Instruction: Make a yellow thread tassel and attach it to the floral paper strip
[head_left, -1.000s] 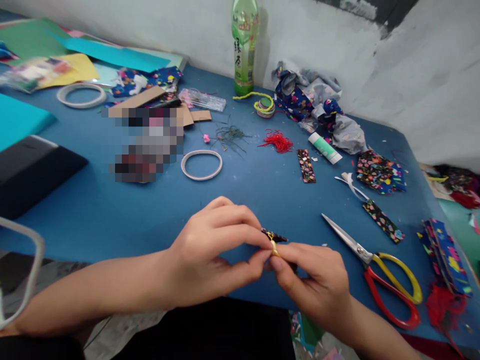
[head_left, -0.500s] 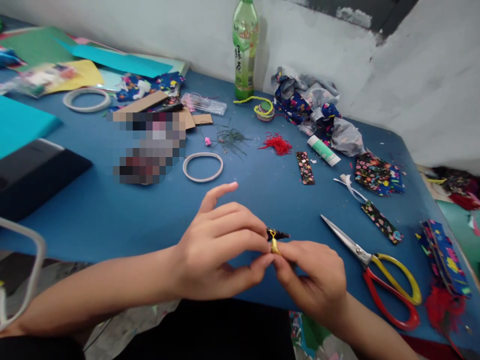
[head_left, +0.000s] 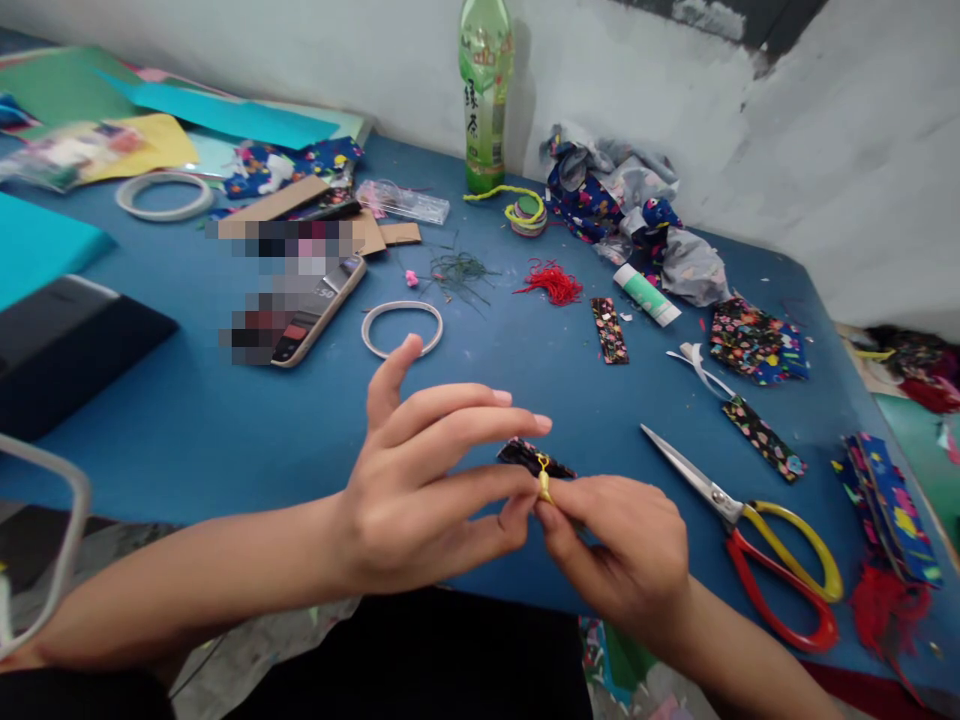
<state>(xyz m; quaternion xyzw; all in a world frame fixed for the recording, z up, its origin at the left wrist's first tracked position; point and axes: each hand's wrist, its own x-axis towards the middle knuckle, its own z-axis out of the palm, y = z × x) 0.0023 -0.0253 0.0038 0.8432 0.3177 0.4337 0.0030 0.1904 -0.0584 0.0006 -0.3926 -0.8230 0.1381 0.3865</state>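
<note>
My right hand pinches a small golden-yellow tassel between thumb and forefinger; most of the tassel is hidden by the fingers. Its thin loop runs to a folded black floral fabric piece just behind. From the other side, my left hand closes thumb and forefinger at the tassel's head, with its other fingers spread above. To the right of my hands, scissors with one yellow and one red handle lie with their blades together.
Around the blue table are a white ring, red threads, a glue tube, a phone and floral fabric strips. A green bottle stands by the wall. A dark box sits left.
The left middle and ring fingers have lifted and straightened away from the tassel, so more of the black fabric shows. The right hand keeps its pinch. The view has shifted slightly.
</note>
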